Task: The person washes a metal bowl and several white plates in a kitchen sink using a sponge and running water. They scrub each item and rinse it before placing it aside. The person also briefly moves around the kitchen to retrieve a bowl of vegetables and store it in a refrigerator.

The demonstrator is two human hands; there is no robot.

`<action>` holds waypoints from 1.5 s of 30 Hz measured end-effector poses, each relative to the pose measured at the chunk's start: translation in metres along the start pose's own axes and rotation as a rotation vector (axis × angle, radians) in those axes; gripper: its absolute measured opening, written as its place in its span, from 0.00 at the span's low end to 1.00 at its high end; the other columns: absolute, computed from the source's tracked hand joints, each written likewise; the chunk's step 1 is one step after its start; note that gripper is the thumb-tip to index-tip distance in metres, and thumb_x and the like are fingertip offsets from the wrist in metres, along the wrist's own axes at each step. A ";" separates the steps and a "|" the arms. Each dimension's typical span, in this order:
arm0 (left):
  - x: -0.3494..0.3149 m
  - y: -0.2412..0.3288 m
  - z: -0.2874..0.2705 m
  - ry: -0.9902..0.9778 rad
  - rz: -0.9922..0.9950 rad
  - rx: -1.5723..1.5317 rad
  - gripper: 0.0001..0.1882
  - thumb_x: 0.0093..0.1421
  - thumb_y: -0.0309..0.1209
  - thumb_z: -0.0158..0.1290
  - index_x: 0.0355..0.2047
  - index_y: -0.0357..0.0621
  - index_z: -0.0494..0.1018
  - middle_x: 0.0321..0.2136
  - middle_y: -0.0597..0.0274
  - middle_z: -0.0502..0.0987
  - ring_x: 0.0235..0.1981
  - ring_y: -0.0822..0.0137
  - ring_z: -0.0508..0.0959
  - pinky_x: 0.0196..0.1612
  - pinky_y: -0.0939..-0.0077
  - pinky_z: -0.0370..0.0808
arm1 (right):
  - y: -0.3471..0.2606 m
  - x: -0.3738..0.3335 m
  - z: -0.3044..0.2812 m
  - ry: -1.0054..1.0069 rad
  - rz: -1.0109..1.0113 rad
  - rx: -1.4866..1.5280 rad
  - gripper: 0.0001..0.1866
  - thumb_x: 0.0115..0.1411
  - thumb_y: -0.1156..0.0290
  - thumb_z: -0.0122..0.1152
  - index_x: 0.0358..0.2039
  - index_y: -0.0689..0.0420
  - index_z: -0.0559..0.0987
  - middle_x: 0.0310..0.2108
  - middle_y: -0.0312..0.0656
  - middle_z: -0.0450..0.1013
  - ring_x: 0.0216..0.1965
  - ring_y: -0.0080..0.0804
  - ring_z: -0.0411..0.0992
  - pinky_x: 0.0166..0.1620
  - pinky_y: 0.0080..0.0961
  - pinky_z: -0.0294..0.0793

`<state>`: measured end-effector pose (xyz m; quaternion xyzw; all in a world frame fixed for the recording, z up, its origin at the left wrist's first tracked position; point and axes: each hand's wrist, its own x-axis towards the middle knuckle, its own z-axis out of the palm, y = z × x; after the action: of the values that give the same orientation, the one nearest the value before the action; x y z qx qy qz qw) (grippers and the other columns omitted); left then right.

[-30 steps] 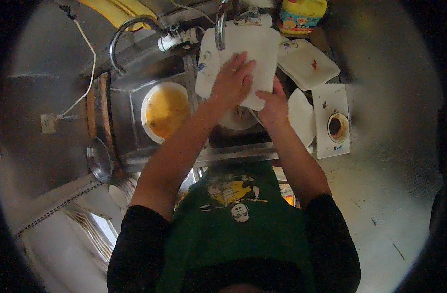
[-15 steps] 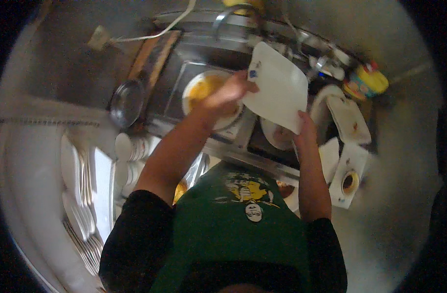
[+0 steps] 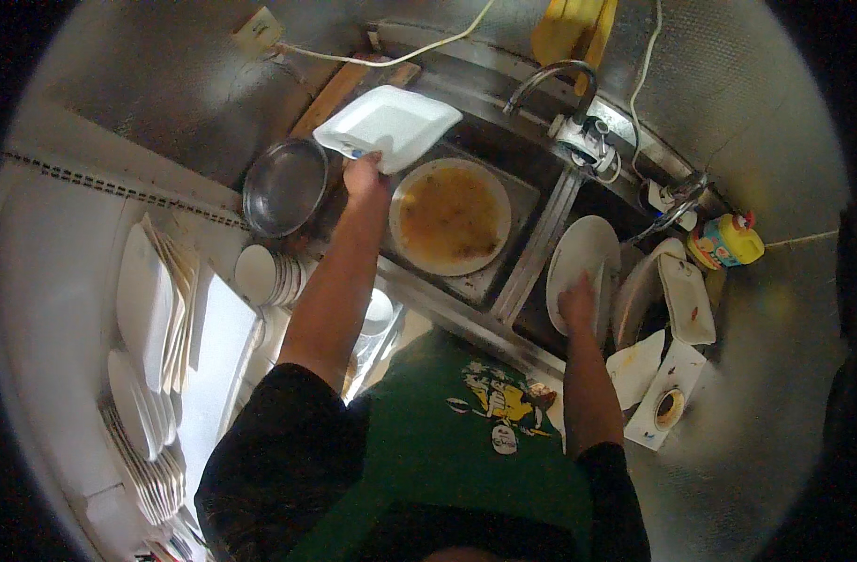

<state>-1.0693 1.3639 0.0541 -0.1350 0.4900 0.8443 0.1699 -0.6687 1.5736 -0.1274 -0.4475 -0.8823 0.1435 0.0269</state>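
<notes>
My left hand (image 3: 365,178) grips a white rectangular dish (image 3: 391,122) by its near edge, where a small blue mark shows. It holds the dish up over the far left part of the left sink, beside a large round white bowl (image 3: 504,215) of cloudy orange-brown liquid. Over the right sink, my right hand (image 3: 578,304) is closed on a white oval plate (image 3: 571,251), which stands tilted. The fingertips are partly blurred against the plate's face.
A metal bowl (image 3: 286,187) leans left of the left sink. Stacked white plates (image 3: 147,300) and small dishes (image 3: 256,274) stand at the left. A faucet (image 3: 583,140) rises behind the divider. Soiled dishes (image 3: 688,300) and a yellow bottle (image 3: 728,242) sit at the right.
The white rectangular dish, held in both hands before, is now in my left hand alone and farther left. My right hand has let go of it and moved down to the oval plate.
</notes>
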 end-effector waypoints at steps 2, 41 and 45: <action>0.077 0.000 -0.019 0.050 -0.035 0.049 0.16 0.51 0.22 0.48 0.42 0.34 0.67 0.37 0.54 0.72 0.37 0.55 0.74 0.40 0.62 0.73 | 0.020 0.007 0.027 -0.214 -0.014 -0.111 0.25 0.48 0.70 0.55 0.48 0.66 0.66 0.37 0.55 0.70 0.39 0.52 0.69 0.45 0.42 0.67; -0.302 -0.368 0.250 -1.081 -0.612 1.100 0.07 0.52 0.31 0.51 0.29 0.41 0.70 0.25 0.60 0.72 0.21 0.67 0.71 0.23 0.75 0.71 | 0.118 -0.047 -0.213 0.484 0.729 2.313 0.15 0.56 0.71 0.51 0.45 0.57 0.69 0.39 0.38 0.69 0.40 0.30 0.70 0.39 0.27 0.72; -0.312 -0.410 0.255 -0.943 -0.638 1.139 0.08 0.49 0.31 0.53 0.26 0.39 0.70 0.19 0.58 0.71 0.16 0.66 0.71 0.18 0.72 0.69 | 0.137 -0.079 -0.216 0.547 0.652 2.308 0.15 0.55 0.71 0.52 0.44 0.58 0.69 0.39 0.40 0.69 0.40 0.29 0.70 0.38 0.26 0.73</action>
<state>-0.6309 1.7280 -0.0197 0.2095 0.6596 0.3438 0.6347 -0.4759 1.6364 0.0475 -0.3761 -0.0507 0.7410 0.5540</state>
